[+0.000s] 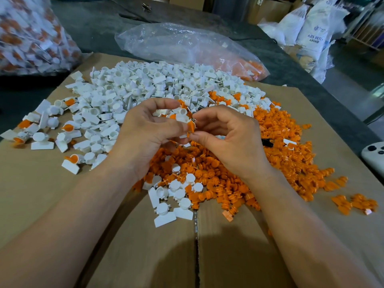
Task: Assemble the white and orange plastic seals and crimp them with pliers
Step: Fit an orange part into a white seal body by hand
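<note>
- The white seal body [181, 117] sits pinched in the left hand [145, 132], held above the middle of the heaps; its cup mouth faces up and toward 1 o'clock, and its flat tag seems to run down into the left palm, mostly hidden.
- The orange insert [191, 126] is at the white body's 4 o'clock, touching it, gripped between the right hand's [226, 140] thumb and forefinger; its disc stands roughly on edge, long axis near vertical.
- Both sets of fingers are pressed together on their parts: left on the white body, right on the orange insert. Whether the insert is already seated in the cup I cannot tell.
- My judgement: the coming move turns on the insert lining up with the cup mouth, so the right hand, the nearer one, would tip it toward 10 o'clock.
- A pile of white bodies [145, 84] lies at 12 o'clock of the hands, a pile of orange inserts [259, 163] at 4 o'clock, a few assembled seals [70, 129] at 9 o'clock.
- All rest on cardboard [342, 113] on the table [93, 23]; a clear bag [176, 42] lies beyond. No pliers can be made out for certain.
</note>
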Motion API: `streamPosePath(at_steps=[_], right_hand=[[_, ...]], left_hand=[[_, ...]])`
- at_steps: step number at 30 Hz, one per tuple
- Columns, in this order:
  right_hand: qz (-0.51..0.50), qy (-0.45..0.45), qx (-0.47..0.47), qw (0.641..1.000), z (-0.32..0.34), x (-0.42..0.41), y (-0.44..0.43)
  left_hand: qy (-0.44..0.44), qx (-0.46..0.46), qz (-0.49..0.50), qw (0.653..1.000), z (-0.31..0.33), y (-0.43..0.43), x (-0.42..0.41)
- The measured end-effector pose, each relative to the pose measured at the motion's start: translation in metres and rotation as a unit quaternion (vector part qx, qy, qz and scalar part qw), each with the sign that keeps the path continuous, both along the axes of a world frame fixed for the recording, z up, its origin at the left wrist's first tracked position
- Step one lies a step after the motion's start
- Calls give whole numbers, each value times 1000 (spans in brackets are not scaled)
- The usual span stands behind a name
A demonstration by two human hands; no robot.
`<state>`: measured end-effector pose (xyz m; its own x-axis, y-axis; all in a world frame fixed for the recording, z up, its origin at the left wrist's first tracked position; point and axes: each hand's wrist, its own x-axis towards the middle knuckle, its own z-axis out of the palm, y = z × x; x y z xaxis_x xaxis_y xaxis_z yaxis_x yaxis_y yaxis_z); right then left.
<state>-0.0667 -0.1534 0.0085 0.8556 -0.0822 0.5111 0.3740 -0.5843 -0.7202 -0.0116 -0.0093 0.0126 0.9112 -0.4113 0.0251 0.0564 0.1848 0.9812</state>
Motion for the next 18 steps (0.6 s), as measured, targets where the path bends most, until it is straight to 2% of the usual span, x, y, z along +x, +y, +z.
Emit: streamPosePath(at_steps=[18], right_hand=[[-2, 18, -13, 1000, 0, 1, 0]], left_hand=[[-25, 21, 2, 999, -2, 0, 0]])
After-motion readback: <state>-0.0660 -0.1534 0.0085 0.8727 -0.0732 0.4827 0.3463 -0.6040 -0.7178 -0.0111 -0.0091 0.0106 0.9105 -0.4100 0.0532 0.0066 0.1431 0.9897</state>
